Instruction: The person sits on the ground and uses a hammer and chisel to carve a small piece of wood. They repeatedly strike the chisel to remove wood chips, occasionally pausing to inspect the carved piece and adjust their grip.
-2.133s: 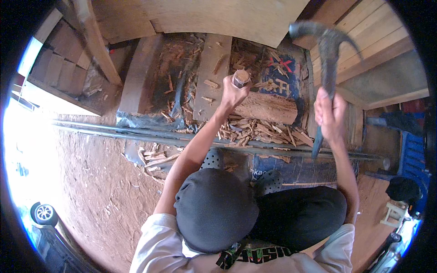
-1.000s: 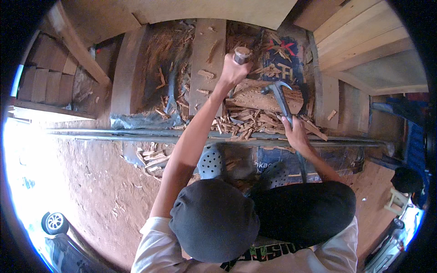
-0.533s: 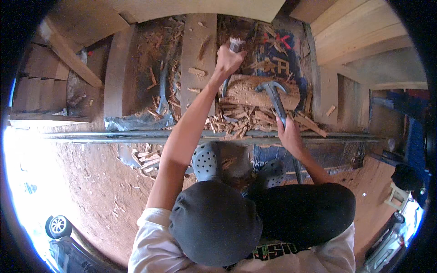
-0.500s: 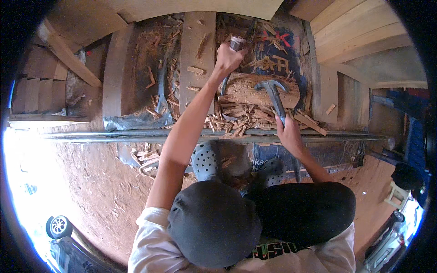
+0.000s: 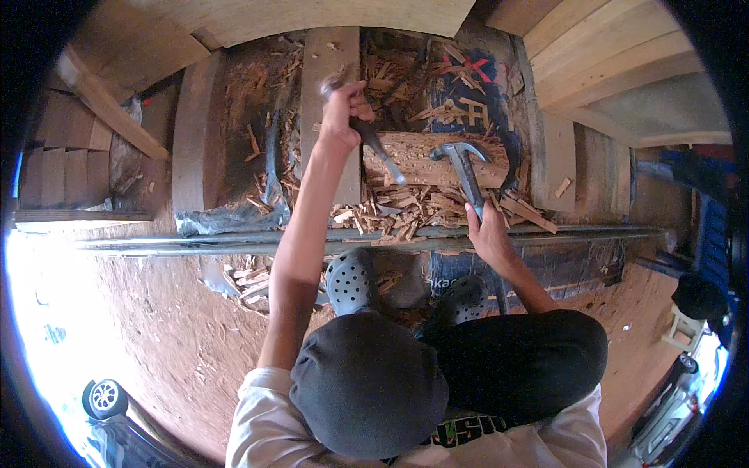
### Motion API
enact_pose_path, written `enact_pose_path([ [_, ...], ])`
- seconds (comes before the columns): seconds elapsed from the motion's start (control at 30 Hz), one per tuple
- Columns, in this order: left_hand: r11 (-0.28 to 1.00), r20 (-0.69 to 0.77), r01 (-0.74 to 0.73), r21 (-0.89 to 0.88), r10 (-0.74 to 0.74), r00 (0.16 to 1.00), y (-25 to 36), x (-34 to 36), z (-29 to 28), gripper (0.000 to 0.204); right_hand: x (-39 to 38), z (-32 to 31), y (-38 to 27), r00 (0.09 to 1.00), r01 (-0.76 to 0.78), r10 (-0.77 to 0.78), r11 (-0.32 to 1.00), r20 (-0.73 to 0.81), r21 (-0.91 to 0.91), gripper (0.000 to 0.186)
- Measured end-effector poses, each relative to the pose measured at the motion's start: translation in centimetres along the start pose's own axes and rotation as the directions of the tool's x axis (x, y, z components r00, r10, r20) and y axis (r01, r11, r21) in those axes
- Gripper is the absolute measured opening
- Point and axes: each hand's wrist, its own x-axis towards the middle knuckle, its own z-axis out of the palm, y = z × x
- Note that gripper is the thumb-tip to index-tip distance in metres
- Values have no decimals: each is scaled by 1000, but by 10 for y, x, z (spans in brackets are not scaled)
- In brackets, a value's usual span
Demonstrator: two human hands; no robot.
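Observation:
My left hand [image 5: 342, 115] is closed round the handle of a chisel [image 5: 384, 158]. The chisel slants down to the right, and its bright blade tip lies over a thick, rough-hewn wood block [image 5: 434, 153]. My right hand [image 5: 489, 234] grips the handle of a claw hammer [image 5: 468, 176]. The hammer's dark metal head is over the right part of the block, with the handle running down toward my knee. Whether the chisel tip touches the wood I cannot tell. Split wood chips [image 5: 406, 212] lie heaped along the block's near side.
Metal rails [image 5: 195, 243] cross in front of my grey clogs [image 5: 349, 282]. Upright-running boards [image 5: 197, 132] lie to the left, and stacked lumber [image 5: 616, 54] rises at the far right. A large pale panel [image 5: 312, 17] spans the far edge. Bare reddish soil [image 5: 156, 312] lies nearer.
My left hand has moved left and turned, so the chisel swung from steep to slanting right, its blade now over the block. The right hand and hammer have hardly moved.

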Motion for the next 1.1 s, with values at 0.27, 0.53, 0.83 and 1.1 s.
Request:
enact_pose_path([
  [0.27,704,-36,-601,380,660,750,-17,-47,50,16,0,6,7,997,47,-44,997,-60,59,28],
  [0.53,716,-32,-533,451,610,792,-59,-61,0,17,-1,8,10,997,38,-36,999,-63,33,33],
  [0.83,650,-3,-496,575,608,794,-106,-118,-33,21,-2,11,10,984,101,-92,994,-153,48,33],
  [1.1,456,253,-773,441,763,595,-91,-151,-50,9,-5,14,6,999,-2,3,999,-40,33,35],
])
